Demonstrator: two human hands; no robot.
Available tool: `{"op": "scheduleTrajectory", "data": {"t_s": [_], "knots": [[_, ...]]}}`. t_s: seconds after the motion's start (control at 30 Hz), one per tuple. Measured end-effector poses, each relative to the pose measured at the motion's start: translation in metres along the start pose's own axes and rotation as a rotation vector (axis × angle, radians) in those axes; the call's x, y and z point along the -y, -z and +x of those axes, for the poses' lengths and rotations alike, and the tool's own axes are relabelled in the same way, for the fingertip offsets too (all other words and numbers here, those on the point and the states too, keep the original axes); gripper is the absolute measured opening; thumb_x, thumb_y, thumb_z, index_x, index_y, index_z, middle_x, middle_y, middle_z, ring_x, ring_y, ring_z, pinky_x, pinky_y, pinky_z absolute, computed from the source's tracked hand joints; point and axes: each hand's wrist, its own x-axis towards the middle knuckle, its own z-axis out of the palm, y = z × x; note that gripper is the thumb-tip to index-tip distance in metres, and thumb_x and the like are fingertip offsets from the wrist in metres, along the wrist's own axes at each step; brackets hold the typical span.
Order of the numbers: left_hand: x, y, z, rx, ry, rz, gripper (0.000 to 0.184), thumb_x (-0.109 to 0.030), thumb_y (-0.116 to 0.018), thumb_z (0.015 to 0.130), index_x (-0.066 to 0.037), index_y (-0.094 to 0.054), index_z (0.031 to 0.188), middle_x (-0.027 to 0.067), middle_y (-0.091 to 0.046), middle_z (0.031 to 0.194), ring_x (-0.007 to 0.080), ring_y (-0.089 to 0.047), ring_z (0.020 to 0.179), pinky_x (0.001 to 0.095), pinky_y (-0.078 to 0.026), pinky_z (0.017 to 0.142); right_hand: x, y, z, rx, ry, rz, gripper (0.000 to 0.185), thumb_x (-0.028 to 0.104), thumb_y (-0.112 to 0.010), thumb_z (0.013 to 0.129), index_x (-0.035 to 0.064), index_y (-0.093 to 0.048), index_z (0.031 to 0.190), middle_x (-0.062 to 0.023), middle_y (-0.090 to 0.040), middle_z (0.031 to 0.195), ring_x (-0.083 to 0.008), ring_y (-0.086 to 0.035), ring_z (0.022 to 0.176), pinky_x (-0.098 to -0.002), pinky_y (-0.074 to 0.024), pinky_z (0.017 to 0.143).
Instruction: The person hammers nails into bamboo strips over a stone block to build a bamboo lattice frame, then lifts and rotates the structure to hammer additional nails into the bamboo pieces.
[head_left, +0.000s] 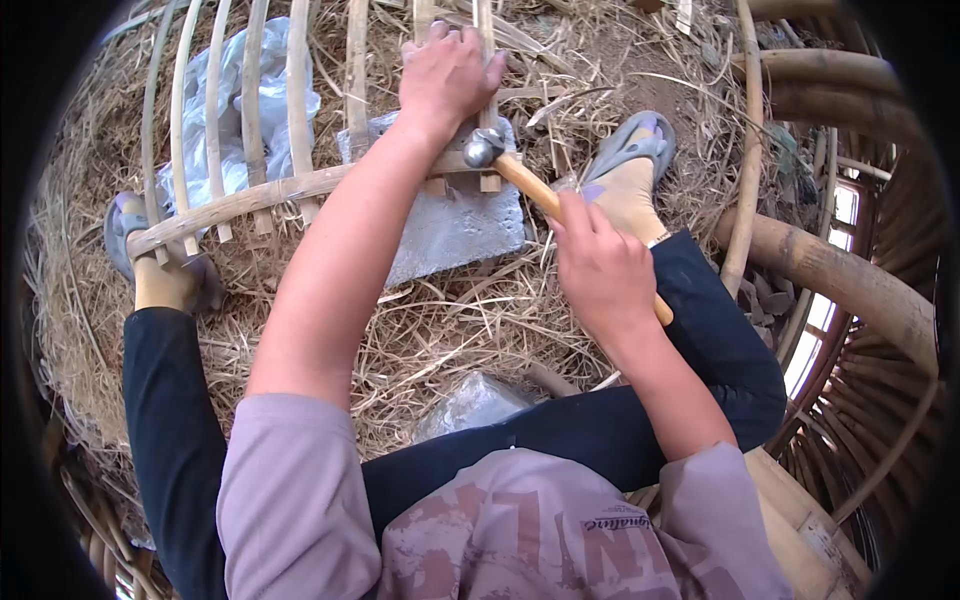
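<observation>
My right hand (605, 265) is wrapped round the wooden handle of a hammer (527, 185). The hammer's round metal head is at the curved bamboo crosspiece (270, 192), close to one slat; contact cannot be made out. Further up, my left hand (447, 75) lies over two bamboo slats, fingers bent over them; whether it grips them is partly hidden. Several slats (297, 90) run through the crosspiece, their ends sticking out below it. Under the crosspiece sits a flat grey stone block (455, 235).
Crumpled plastic (235, 110) lies beneath the left slats. Straw and shavings (430, 330) cover the ground. A wrapped grey lump (475, 403) is near my leg. My sandalled feet flank the block. Thick bamboo poles (840, 280) stand at right.
</observation>
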Motion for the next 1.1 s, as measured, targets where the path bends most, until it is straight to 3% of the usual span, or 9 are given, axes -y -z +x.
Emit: {"op": "scheduleTrajectory", "data": {"t_s": [0.07,0.17,0.3,0.43,0.57,0.7,0.83,0.9,1.1], "knots": [[-0.003,0.007,-0.004,0.058,0.027,0.018,0.051,-0.051,-0.052,0.099,-0.002,-0.066,0.104,0.02,-0.072,0.106,0.034,-0.063,0.114,0.0565,-0.049,0.093,0.0,-0.005,-0.004,-0.092,0.046,0.065,0.016,0.02,-0.059,0.101,0.0067,-0.052,0.104,-0.0142,-0.067,0.083,-0.0383,-0.07,0.068,-0.0484,-0.0562,0.055],[-0.012,0.018,-0.007,0.024,0.04,0.028,0.041,-0.037,-0.062,0.097,0.001,-0.066,0.112,0.0203,-0.07,0.105,0.0349,-0.063,0.108,0.0469,-0.05,0.092,-0.004,-0.007,0.001,0.187,-0.111,-0.05,0.018,0.019,-0.061,0.1,0.0058,-0.054,0.109,-0.0151,-0.068,0.086,-0.0396,-0.07,0.069,-0.0504,-0.0558,0.057],[-0.008,0.014,-0.015,-0.046,0.019,-0.098,0.044,-0.043,-0.059,0.096,-0.001,-0.065,0.107,0.0221,-0.069,0.102,0.0367,-0.06,0.109,0.0494,-0.046,0.095,0.001,-0.009,-0.008,-0.18,0.029,0.206,0.015,0.019,-0.058,0.102,0.0049,-0.054,0.107,-0.0204,-0.068,0.085,-0.0434,-0.069,0.071,-0.0529,-0.0545,0.059],[-0.01,0.015,-0.007,0.019,0.023,-0.036,0.043,-0.041,-0.059,0.096,-0.001,-0.064,0.111,0.0201,-0.07,0.102,0.0363,-0.062,0.107,0.0477,-0.049,0.093,-0.007,-0.014,-0.004,0.122,-0.134,0.152,0.019,0.012,-0.062,0.098,0.0016,-0.055,0.112,-0.0204,-0.067,0.08,-0.0424,-0.068,0.07,-0.0516,-0.0541,0.058],[-0.008,0.012,-0.015,0.028,0.091,-0.179,0.042,-0.04,-0.06,0.095,-0.001,-0.065,0.108,0.0206,-0.07,0.102,0.0357,-0.064,0.106,0.0462,-0.05,0.094,0.004,-0.021,-0.02,-0.252,-0.103,0.436,0.015,0.016,-0.058,0.102,0.0034,-0.054,0.108,-0.0249,-0.066,0.079,-0.0468,-0.066,0.07,-0.0561,-0.0507,0.059],[-0.009,0.01,-0.003,0.011,0.053,-0.128,0.04,-0.04,-0.059,0.095,-0.002,-0.066,0.105,0.0189,-0.071,0.097,0.0349,-0.064,0.105,0.0456,-0.05,0.094,-0.009,-0.03,-0.013,0.01,-0.16,0.275,0.015,0.009,-0.062,0.098,0.0009,-0.056,0.108,-0.0254,-0.065,0.078,-0.0449,-0.067,0.068,-0.0518,-0.0528,0.058],[-0.005,0.008,-0.01,-0.011,0.004,-0.041,0.039,-0.04,-0.059,0.095,-0.003,-0.066,0.103,0.0182,-0.072,0.095,0.0343,-0.064,0.105,0.0462,-0.049,0.093,-0.007,-0.046,-0.033,-0.31,-0.118,0.436,0.016,0.017,-0.058,0.101,0.0032,-0.055,0.108,-0.0256,-0.067,0.08,-0.0471,-0.067,0.07,-0.0547,-0.0529,0.06],[-0.01,0.01,-0.004,-0.016,-0.009,-0.015,0.038,-0.04,-0.059,0.095,-0.004,-0.067,0.101,0.0182,-0.072,0.095,0.034,-0.064,0.104,0.0463,-0.049,0.092,-0.009,-0.047,-0.024,0.035,-0.205,0.255,0.013,0.014,-0.059,0.1,0.0032,-0.055,0.106,-0.0244,-0.066,0.078,-0.0462,-0.067,0.069,-0.0537,-0.0516,0.058],[-0.009,0.01,-0.011,-0.033,0.019,-0.049,0.038,-0.04,-0.058,0.095,-0.003,-0.066,0.097,0.0174,-0.071,0.091,0.0329,-0.064,0.101,0.0462,-0.049,0.089,-0.001,-0.038,-0.023,-0.153,-0.203,0.429,0.017,0.019,-0.057,0.102,0.003,-0.051,0.101,-0.0253,-0.066,0.077,-0.0485,-0.065,0.07,-0.0564,-0.0503,0.06]]}}
